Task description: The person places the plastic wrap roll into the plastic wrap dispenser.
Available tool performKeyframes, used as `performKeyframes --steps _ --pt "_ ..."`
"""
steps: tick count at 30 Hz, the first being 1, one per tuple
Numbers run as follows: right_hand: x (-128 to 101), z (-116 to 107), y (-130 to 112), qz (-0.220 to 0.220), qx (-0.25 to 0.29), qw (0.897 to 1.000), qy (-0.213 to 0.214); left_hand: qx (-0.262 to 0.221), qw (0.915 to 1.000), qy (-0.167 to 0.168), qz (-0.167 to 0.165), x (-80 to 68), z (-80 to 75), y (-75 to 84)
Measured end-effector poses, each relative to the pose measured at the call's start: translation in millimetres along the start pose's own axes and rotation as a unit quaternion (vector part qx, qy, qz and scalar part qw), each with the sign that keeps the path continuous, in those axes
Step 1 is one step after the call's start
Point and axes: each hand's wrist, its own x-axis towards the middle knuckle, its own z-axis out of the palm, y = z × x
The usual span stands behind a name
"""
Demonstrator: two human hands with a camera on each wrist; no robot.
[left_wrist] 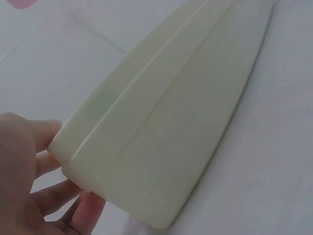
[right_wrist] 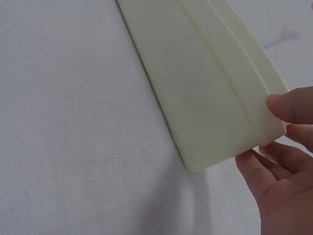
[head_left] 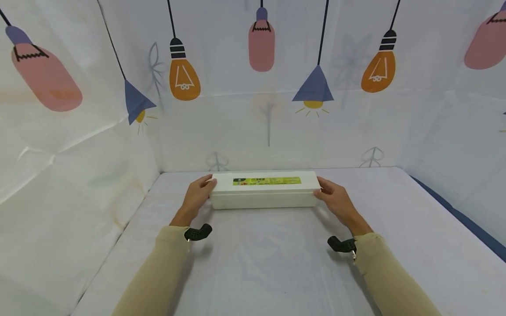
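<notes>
A long white lidded box (head_left: 264, 200) with a yellow-green label (head_left: 266, 181) on its lid sits toward the back of the table. A seam between lid and base runs along its front side. At the box's left end, my left hand (head_left: 196, 194) grips the corner, thumb at the lid's edge and fingers against the end face. The opposite end is held by my right hand (head_left: 336, 198), its thumb on the front corner and fingers on the end face. In the left wrist view, fingers (left_wrist: 54, 198) curl against the box's end. The right wrist view shows the thumb (right_wrist: 288, 105) pressing near the lid's seam.
A white cloth covers the table (head_left: 261, 263). White sheeting printed with lamps (head_left: 312, 85) and bulbs hangs behind the table and along the sides. A dark blue strip (head_left: 458, 215) runs beside the right edge. Black bands (head_left: 198, 232) sit at both wrists.
</notes>
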Motion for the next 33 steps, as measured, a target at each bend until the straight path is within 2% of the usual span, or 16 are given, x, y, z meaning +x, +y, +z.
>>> performKeyframes --steps 9,14,21,26,33 --pt "-1.2 -0.5 2.7 -0.004 -0.005 1.000 0.001 -0.038 0.9992 0.000 -0.015 -0.7 0.3 1.3" --pt "-1.7 0.0 3.1 -0.001 -0.002 1.000 0.002 -0.043 0.9989 -0.003 -0.018 -1.2 -0.1 -0.1" --pt "-2.9 1.6 -0.7 -0.010 0.025 1.000 0.003 -0.055 0.9982 -0.003 -0.023 -2.8 -2.9 -3.6" --pt "-3.9 3.4 -0.4 0.005 0.041 0.999 0.008 -0.061 0.9975 -0.002 -0.035 -2.5 -3.1 -4.1" --pt "-2.7 1.3 1.5 0.004 0.043 0.999 0.010 -0.046 0.9988 -0.001 -0.019 -0.2 -1.9 -5.9"
